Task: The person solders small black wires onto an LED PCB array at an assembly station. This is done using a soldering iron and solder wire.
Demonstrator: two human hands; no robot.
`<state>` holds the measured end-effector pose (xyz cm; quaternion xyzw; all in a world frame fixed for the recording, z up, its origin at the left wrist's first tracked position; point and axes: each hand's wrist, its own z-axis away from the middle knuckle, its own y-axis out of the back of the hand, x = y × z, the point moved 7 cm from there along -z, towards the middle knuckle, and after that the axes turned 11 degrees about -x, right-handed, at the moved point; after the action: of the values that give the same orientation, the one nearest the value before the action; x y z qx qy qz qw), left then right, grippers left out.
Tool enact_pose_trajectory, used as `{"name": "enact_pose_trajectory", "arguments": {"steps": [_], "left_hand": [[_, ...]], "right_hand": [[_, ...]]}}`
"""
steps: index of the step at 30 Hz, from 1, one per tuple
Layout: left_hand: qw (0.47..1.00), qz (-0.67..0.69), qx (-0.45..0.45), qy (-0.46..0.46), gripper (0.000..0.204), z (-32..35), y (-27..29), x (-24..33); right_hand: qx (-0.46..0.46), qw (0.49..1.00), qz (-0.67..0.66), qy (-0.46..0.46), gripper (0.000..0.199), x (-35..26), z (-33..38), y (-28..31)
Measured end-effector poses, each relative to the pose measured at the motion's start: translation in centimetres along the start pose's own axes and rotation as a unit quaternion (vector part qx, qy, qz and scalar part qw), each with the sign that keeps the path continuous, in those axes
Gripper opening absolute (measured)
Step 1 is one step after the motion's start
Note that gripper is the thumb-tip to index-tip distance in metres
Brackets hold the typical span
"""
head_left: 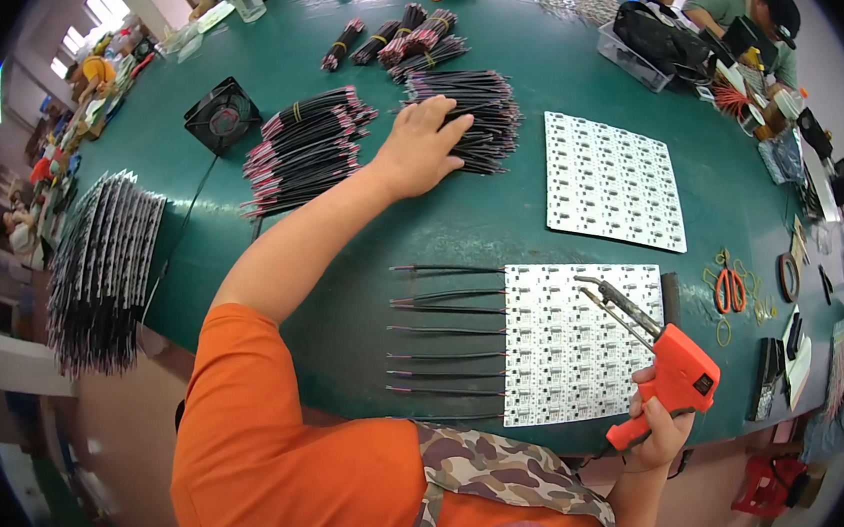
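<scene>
My right hand [663, 433] grips the handle of a red soldering gun [687, 366]. Its long metal tip points up and left over a white circuit board panel [550, 353] in front of me. Several black wires [450, 353] stick out from the panel's left edge, lying side by side on the table. My left arm reaches forward and left. The left hand [422, 148] rests on the near left side of a heap of black wires [485, 117] with its fingers spread. Whether a wire sits under the fingertips is hidden.
Beside the left forearm lies another wire pile [302, 153], with a black fan [221, 117] behind it. A bare white panel [614, 181] lies farther right. Orange-handled scissors [729, 289] and a tape roll [789, 277] are at right, wired panels [106, 261] stacked at left. A co-worker [752, 24] sits far right.
</scene>
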<state>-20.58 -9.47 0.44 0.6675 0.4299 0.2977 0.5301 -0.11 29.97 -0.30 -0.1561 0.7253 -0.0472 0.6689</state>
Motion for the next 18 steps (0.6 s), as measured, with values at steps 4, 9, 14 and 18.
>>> {"name": "enact_pose_trajectory", "arguments": {"steps": [4,9,14,18], "left_hand": [[0.993,0.071,0.070,0.067,0.041,4.9,5.0,-5.0],[0.958,0.155,-0.189,0.149,0.056,13.1,6.2,-10.3],[0.979,0.026,-0.160,0.120,0.052,16.4,4.1,-8.6],[0.975,-0.038,-0.167,0.142,0.033,16.0,3.2,-8.4]], "right_hand": [[0.004,1.000,0.018,0.007,0.055,0.5,-0.6,-0.1],[-0.001,1.000,-0.002,0.007,0.054,1.1,-0.6,0.4],[-0.012,1.000,-0.017,0.007,0.054,2.2,-1.2,0.2],[0.001,1.000,-0.010,0.027,0.052,1.8,-1.0,0.3]]}}
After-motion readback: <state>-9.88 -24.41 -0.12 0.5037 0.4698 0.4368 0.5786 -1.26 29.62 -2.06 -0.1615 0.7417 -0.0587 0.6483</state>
